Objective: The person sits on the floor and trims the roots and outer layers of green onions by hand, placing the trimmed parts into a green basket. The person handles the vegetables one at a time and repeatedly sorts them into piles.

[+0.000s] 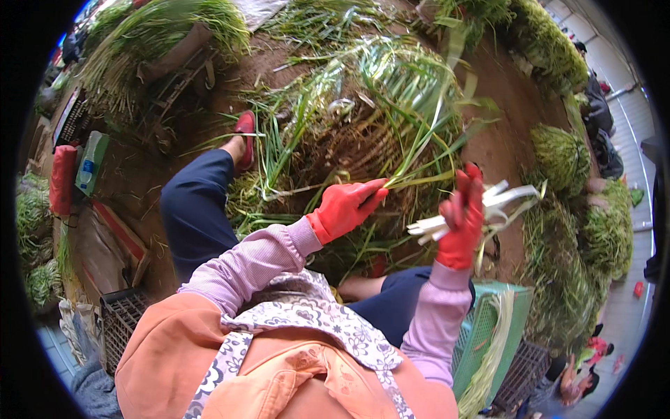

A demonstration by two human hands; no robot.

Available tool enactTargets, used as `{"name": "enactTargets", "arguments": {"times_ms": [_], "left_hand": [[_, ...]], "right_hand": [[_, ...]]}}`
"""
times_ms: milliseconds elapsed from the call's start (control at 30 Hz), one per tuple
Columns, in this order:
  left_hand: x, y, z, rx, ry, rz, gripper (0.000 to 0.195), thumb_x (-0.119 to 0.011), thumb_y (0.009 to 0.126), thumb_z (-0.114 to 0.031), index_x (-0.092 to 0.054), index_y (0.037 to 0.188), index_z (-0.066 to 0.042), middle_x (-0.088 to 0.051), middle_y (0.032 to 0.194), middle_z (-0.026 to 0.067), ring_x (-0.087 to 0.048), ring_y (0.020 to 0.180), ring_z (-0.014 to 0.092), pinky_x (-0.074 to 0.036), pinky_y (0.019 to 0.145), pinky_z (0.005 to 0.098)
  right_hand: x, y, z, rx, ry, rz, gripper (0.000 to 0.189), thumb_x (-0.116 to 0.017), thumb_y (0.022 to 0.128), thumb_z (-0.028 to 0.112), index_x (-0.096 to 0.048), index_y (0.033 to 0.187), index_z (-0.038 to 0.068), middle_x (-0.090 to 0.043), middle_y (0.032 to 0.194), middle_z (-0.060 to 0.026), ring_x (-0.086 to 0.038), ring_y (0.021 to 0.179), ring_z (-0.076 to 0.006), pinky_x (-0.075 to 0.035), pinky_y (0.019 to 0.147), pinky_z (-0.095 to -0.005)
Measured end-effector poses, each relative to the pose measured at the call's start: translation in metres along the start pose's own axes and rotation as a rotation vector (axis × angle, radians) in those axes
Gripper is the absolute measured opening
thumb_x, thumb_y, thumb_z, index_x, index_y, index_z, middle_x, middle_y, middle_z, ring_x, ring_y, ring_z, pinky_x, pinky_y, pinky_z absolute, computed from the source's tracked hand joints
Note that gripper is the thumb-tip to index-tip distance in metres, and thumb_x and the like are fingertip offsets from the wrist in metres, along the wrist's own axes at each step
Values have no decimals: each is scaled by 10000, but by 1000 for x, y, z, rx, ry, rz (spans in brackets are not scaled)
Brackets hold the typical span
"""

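Note:
My left hand (pixel 345 209), in a red rubber glove, pinches the end of some long green leaves (pixel 413 162) between thumb and fingers. They stretch up and right over a heap of long-leaved plants (pixel 361 136) with brown roots on the ground between my feet. My right hand (pixel 460 225), also in a red glove and partly blurred, holds several cut white stalks (pixel 502 199). Their pale ends (pixel 428 226) stick out on the left side of the glove. The fingers of my right hand point upward, close to the leaves; whether they touch them I cannot tell.
At my right stands a green plastic basket (pixel 473 335) with long pale stalks (pixel 494 340) over it. Bundles of greens (pixel 560 157) line the right side. A large bundle (pixel 209 31) lies upper left. Left are a plastic bottle (pixel 88 165) and a dark crate (pixel 123 322). People (pixel 570 382) are at far right.

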State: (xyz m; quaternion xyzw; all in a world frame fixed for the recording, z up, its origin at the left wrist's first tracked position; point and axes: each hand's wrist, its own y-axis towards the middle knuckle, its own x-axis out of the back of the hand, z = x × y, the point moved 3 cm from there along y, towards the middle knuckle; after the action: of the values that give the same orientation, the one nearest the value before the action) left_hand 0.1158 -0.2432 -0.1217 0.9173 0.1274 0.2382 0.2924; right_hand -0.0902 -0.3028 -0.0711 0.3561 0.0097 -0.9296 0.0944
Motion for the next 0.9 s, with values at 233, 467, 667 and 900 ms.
{"name": "enactTargets", "arguments": {"times_ms": [233, 467, 667, 900], "left_hand": [[-17, -37, 6, 255, -6, 51, 219, -667, 855, -260, -684, 1016, -112, -668, 737, 106, -649, 623, 259, -499, 534, 340], [-13, -52, -2, 175, -65, 37, 247, -666, 870, -158, -670, 1101, -70, -661, 705, 109, -624, 556, 116, -474, 520, 250], [-9, -70, -5, 205, -60, 213, 239, -677, 865, -176, -653, 1059, -38, -669, 768, 73, -629, 663, 112, -494, 595, 260], [-42, -49, 9, 696, -816, 229, 205, -655, 891, -206, -603, 948, -15, -648, 807, 25, -588, 738, 81, -495, 657, 242]], "right_hand": [[24, -5, -57, -69, -323, -513, 225, -546, 951, 222, -608, 1103, 69, -672, 973, -75, -515, 541, -59, -348, 451, -194], [40, -39, -87, -114, -314, -619, 263, -585, 927, 262, -608, 1094, 60, -667, 993, -51, -503, 635, -41, -367, 497, -176], [20, -56, -95, -92, -184, -363, 270, -646, 897, 252, -625, 1058, 35, -648, 810, -44, -415, 459, -39, -280, 404, -196], [4, -70, -89, -230, -549, -428, 260, -690, 865, 235, -651, 1048, 55, -623, 706, 25, -466, 492, -33, -322, 425, -184]]}}
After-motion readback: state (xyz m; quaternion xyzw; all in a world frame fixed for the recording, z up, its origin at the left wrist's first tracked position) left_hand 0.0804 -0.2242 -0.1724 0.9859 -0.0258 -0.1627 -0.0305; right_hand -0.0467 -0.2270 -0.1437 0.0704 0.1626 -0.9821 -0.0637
